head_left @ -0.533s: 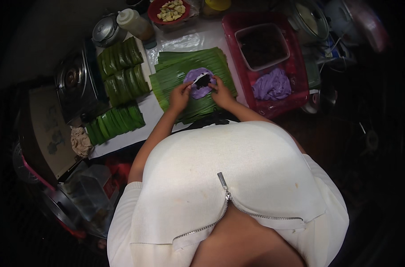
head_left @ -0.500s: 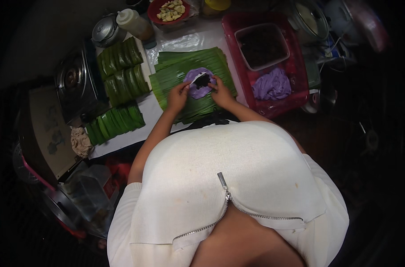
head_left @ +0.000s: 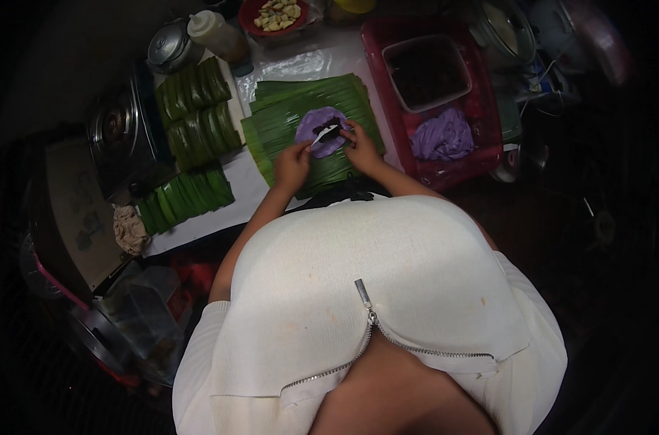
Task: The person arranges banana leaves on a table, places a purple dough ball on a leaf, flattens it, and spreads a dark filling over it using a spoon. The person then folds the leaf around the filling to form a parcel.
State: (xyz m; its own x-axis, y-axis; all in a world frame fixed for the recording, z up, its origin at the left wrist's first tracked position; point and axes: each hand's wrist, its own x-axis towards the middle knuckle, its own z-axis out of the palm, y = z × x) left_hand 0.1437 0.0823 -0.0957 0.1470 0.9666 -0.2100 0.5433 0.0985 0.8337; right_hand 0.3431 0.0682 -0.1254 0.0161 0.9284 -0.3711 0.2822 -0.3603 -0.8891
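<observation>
A flat round of purple dough (head_left: 309, 128) lies on a stack of green banana leaves (head_left: 278, 123) in front of me. Dark filling (head_left: 333, 122) is heaped at its middle. My left hand (head_left: 293, 163) is closed on a small white spoon (head_left: 323, 134), whose tip reaches over the filling from the dough's near-left side. Beside the dough's right edge, my right hand (head_left: 362, 150) has its thumb and fingers drawn together at the filling. What sits between those fingertips, if anything, is too small to make out.
Right of the leaves stands a red tray (head_left: 384, 148) with a clear tub of dark filling (head_left: 427, 76) and a purple dough lump (head_left: 444, 135). Leaf-wrapped parcels (head_left: 197, 90) and folded leaves (head_left: 188, 198) lie left. Behind are a squeeze bottle (head_left: 217, 35) and a red bowl (head_left: 249, 18).
The spoon has moved down and toward the right over the dough, along with my left hand. My right hand stays at the dough's right side.
</observation>
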